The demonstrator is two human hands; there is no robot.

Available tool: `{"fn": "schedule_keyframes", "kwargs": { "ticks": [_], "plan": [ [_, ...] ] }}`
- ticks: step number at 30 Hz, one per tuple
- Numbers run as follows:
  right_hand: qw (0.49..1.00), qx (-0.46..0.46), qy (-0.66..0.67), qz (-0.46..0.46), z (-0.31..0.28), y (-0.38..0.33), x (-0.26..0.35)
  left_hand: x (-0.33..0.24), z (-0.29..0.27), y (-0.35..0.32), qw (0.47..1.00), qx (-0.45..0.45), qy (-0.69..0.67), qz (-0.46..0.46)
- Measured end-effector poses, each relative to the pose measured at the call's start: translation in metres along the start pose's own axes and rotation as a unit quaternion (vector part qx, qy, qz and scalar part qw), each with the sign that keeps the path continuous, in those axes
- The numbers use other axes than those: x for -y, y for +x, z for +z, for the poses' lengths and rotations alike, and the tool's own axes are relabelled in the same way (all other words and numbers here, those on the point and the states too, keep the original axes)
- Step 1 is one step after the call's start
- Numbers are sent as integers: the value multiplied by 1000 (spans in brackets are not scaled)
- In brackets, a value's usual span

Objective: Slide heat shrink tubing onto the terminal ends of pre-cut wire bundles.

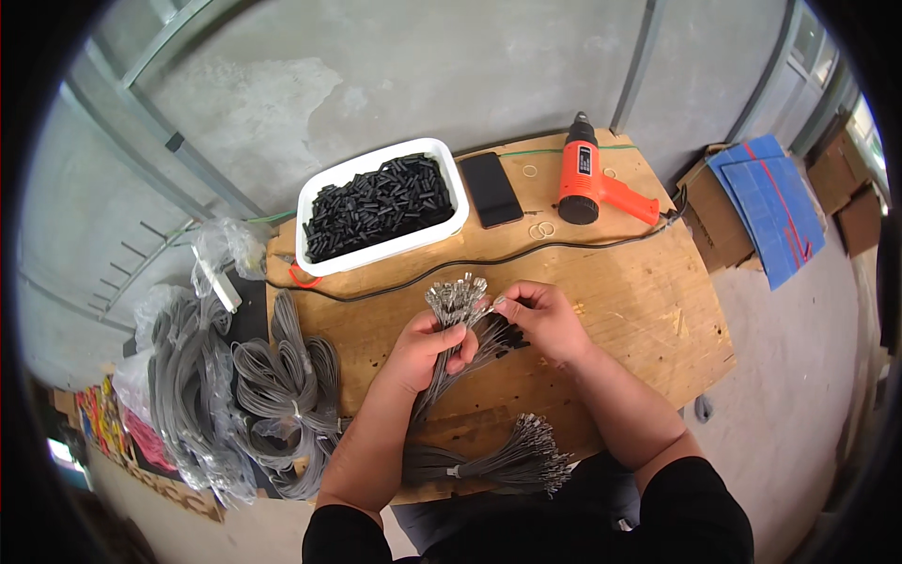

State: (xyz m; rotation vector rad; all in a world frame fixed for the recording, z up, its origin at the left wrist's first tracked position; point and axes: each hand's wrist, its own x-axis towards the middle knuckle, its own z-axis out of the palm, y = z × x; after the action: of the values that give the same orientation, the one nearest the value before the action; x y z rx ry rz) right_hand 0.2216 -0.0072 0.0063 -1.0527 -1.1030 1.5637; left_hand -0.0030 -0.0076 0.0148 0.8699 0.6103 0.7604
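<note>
Concrete walls frame your plywood bench (639, 310). Off its left edge, grey wire coils (282, 376) wait. Your left hand (427, 348) grips a wire bundle (458, 303) mid-bench; your right hand (543, 318) pinches one terminal. Black sleeves (378, 202) fill the tub at the far-left corner; another bundle (512, 459) lies at the near edge.

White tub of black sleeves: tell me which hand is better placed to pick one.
Probably the right hand: it only pinches a terminal, while the left hand grips the wire bundle. The white tub lies just ahead.

Black short sleeves end above the elbows; forearms and hands are bare.
</note>
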Motion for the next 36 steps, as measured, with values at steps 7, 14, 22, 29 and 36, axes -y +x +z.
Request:
{"fn": "schedule_keyframes", "kwargs": {
  "ticks": [7, 14, 22, 29, 36],
  "plan": [
    [999, 8, -3, -45, -1, -1, 1, 4, 14, 4, 987, 2, 144, -74],
    [986, -21, 153, 55, 2, 3, 3, 5, 7, 0, 990, -49, 134, -10],
    [997, 13, 0, -81, 2, -1, -2, 6, 1, 2, 991, -87, 106, -3],
    [992, -15, -84, -92, 0, -3, 4, 10, -1, 7, 980, -163, 110, 31],
    [988, 3, -137, -77, 2, -4, 3, 13, -5, 9, 976, -104, 182, 52]
  ]
}}
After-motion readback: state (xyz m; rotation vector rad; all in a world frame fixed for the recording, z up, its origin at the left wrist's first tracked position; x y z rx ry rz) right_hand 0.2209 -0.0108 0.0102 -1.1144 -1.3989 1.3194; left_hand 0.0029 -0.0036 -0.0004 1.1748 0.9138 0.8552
